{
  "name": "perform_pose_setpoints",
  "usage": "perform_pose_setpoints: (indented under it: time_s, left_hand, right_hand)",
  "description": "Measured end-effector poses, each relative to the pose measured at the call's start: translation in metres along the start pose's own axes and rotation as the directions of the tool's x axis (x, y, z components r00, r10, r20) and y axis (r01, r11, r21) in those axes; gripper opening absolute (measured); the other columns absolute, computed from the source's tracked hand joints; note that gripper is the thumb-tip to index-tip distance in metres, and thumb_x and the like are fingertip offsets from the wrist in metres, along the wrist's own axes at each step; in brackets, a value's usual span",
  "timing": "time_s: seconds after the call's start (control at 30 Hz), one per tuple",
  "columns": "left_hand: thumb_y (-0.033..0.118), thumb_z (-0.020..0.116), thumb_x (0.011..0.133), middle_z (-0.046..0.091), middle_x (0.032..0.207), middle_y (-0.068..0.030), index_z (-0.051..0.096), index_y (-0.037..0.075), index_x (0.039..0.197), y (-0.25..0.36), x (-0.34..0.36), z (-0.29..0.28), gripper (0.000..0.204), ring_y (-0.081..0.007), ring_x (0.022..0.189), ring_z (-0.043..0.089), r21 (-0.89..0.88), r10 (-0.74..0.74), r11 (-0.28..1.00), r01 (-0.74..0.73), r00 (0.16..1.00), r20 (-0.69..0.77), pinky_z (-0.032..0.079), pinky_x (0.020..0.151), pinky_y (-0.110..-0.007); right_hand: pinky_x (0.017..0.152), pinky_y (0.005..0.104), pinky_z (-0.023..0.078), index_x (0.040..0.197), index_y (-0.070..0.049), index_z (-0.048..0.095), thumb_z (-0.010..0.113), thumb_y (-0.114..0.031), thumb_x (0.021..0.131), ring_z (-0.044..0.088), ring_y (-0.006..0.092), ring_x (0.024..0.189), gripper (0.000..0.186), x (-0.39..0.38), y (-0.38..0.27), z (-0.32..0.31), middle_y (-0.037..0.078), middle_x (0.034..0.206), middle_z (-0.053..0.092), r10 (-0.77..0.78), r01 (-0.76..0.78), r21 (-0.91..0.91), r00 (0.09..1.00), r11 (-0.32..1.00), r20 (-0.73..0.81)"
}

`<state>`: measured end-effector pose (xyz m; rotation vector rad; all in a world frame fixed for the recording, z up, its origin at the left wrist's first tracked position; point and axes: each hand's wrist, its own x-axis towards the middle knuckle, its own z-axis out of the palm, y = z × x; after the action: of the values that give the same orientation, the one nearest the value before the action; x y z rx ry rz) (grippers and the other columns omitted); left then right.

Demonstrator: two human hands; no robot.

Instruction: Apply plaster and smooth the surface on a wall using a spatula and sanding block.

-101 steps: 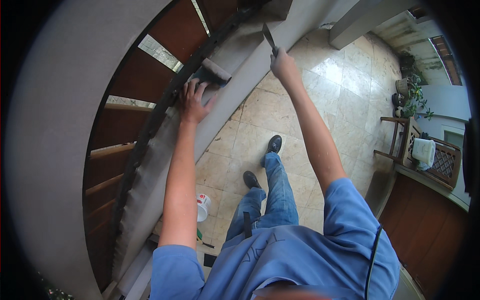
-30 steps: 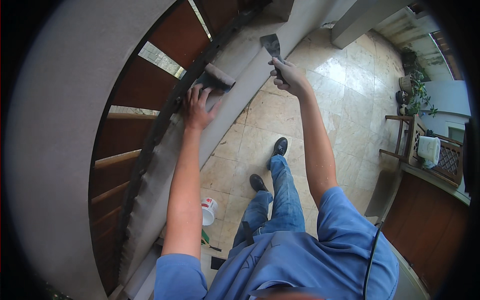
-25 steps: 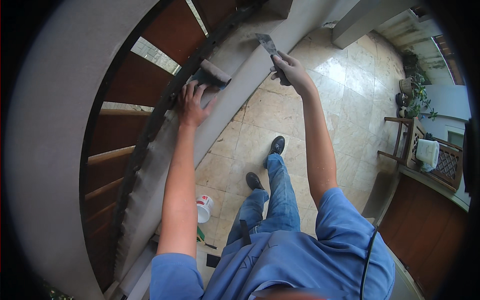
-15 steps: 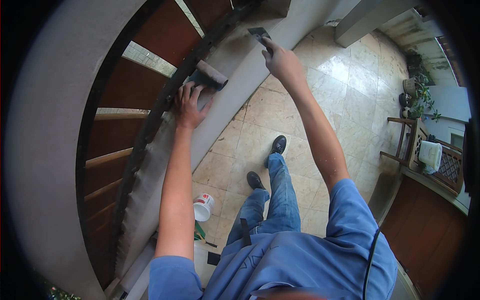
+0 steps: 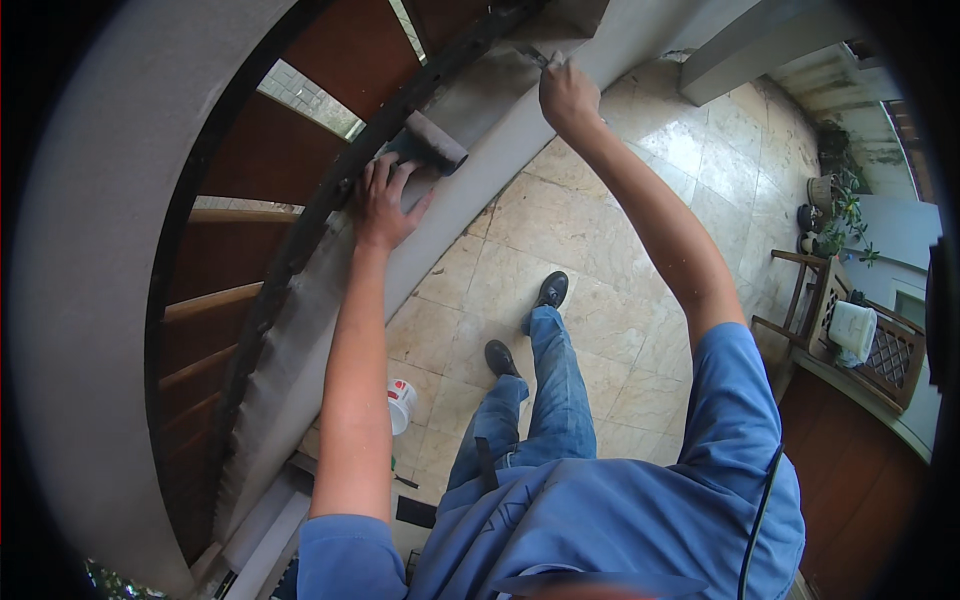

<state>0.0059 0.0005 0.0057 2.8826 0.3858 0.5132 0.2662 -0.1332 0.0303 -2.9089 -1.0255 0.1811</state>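
My left hand (image 5: 385, 205) rests with fingers apart on the grey ledge along the dark-edged slatted fence, its fingertips touching a dark sheet with a rolled grey piece (image 5: 435, 143) just beyond them. My right hand (image 5: 570, 95) is wrapped round a putty knife (image 5: 532, 55), held farther up the ledge (image 5: 478, 82); the knife is mostly hidden by the hand and its blade is hard to make out against the grey surface.
Brown slats in a dark frame (image 5: 335, 70) run along the left. A white bucket (image 5: 400, 402) stands on the tiled floor (image 5: 530, 230). A square pillar (image 5: 730, 60) is at the upper right; potted plants (image 5: 840, 220) and a wooden bench with a white container (image 5: 852, 328) are at the right.
My right hand has moved farther up over the ledge and turned, carrying the putty knife away from where its blade showed plainly. My left hand stays by the rolled piece.
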Motion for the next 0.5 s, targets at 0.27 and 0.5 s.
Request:
perform_pose_setpoints:
  time_s: [0.27, 0.5]
  left_hand:
    - [0.034, 0.064, 0.07, 0.045, 0.113, -0.009, 0.053, 0.016, 0.104, -0.002, 0.0, 0.0, 0.041, -0.03, 0.106, 0.043, 0.014, -0.006, 1.0, 0.006, 1.0, 0.005, 0.036, 0.087, -0.043]
    - [0.033, 0.065, 0.069, 0.045, 0.112, -0.0086, 0.052, 0.016, 0.105, -0.003, -0.002, -0.001, 0.042, -0.029, 0.105, 0.043, 0.01, -0.013, 1.0, 0.013, 1.0, 0.013, 0.036, 0.087, -0.042]
  right_hand:
    - [0.055, 0.0416, 0.051, 0.111, -0.004, 0.049, 0.043, -0.008, 0.083, 0.064, 0.03, 0.07, 0.03, -0.002, 0.0, 0.009, 0.017, 0.102, 0.058, -0.099, 0.08, -0.146, 0.987, 0.986, -0.13]
    - [0.054, 0.0379, 0.052, 0.1, -0.005, 0.056, 0.048, -0.012, 0.082, 0.065, 0.0277, 0.073, 0.021, -0.009, -0.017, 0.014, 0.016, 0.092, 0.062, -0.062, 0.0, -0.241, 0.966, 0.97, -0.251]
